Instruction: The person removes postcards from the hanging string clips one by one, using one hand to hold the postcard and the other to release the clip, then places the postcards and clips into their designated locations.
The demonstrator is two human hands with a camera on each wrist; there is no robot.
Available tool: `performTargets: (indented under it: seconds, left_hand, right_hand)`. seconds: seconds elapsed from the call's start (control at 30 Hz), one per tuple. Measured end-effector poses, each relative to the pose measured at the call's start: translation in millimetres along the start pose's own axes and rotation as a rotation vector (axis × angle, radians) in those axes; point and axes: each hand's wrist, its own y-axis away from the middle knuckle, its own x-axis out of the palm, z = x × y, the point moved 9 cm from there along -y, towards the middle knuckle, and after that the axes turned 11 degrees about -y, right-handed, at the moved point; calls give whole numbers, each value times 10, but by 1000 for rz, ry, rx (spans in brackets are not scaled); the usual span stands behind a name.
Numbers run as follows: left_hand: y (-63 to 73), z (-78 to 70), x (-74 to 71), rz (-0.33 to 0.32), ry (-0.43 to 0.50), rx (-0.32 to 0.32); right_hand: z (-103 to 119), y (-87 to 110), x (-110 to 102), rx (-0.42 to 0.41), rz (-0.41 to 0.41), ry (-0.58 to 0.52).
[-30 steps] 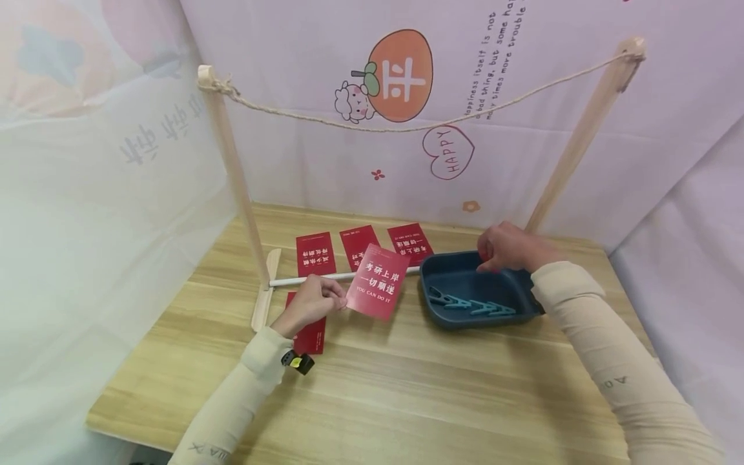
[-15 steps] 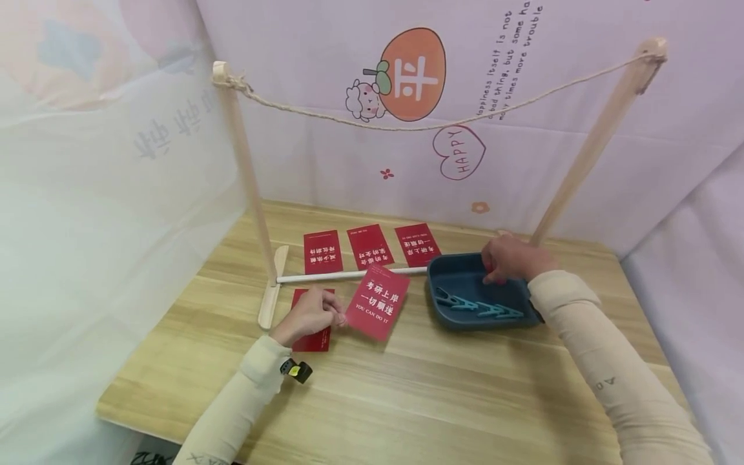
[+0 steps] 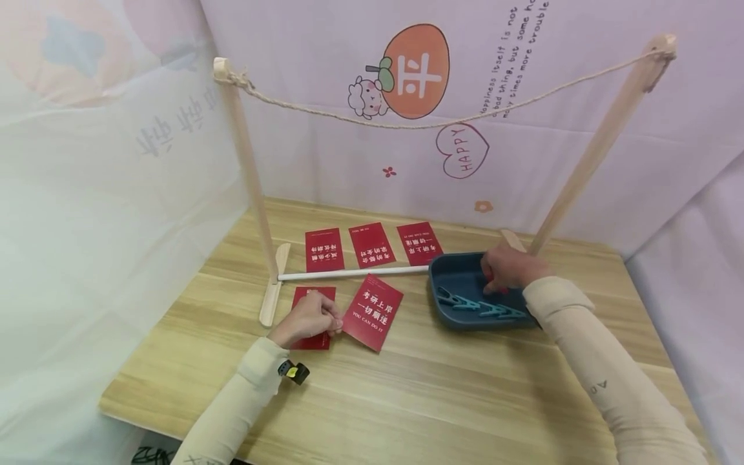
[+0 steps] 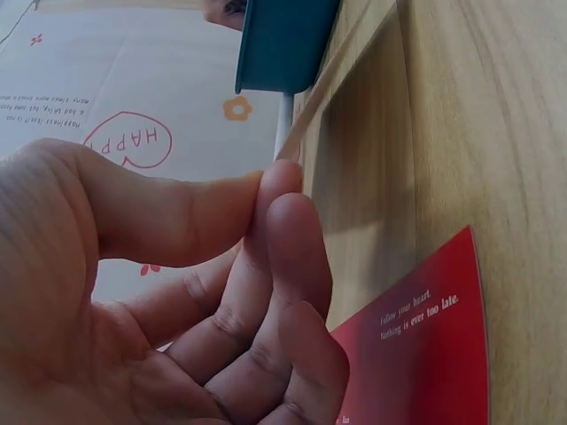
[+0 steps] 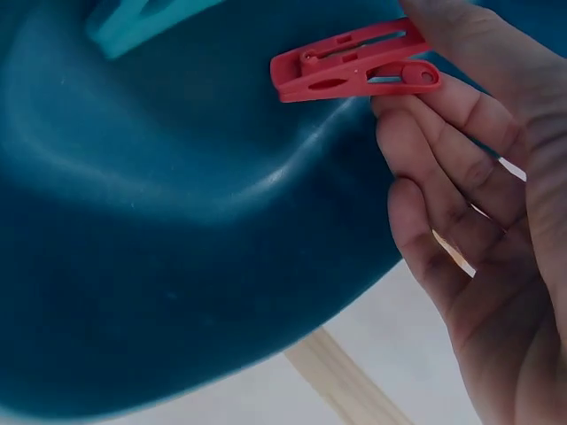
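My left hand (image 3: 309,320) pinches a red card (image 3: 373,312) with white lettering by its left edge, thumb against fingertips; in the left wrist view it shows nearly edge-on. Beneath that hand lies another red card (image 4: 425,345), partly covered in the head view. Over a dark blue basin (image 3: 459,323) at the right, my right hand (image 3: 511,266) pinches a red clothespin (image 5: 354,66) between thumb and fingers, seen best in the right wrist view. Several teal clothespins (image 3: 459,299) rest in a row on the basin's floor.
Three red cards, among them the middle card (image 3: 372,245), lie behind a white rod (image 3: 354,273) on the wooden table (image 3: 407,400). A left wooden post (image 3: 250,174) and a right post (image 3: 599,148) carry a sagging rope (image 3: 401,126). A printed cloth hangs behind.
My left hand has lowered the card it holds toward the table and tilted it. My right hand stays over the basin, slightly lower. The whole head view has shifted a little.
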Motion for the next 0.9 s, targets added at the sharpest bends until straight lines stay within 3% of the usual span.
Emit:
performTargets:
  seconds: [0.27,0.57,0.77,0.9]
  left_hand:
    - [19,24,-24,11,-66,-53]
    - [27,-58,-79,37,-265,-8]
    - [35,-107,-151,-23,-399,-11]
    - [31,-111,-182,-44,-425,-35]
  right_hand:
    - [34,15,-16,-12,-23,21]
    - [17,62,-17,5,-23,-11]
    - [26,41,-97,-15,-34,19]
    - [103,100,-180,-23,-55,25]
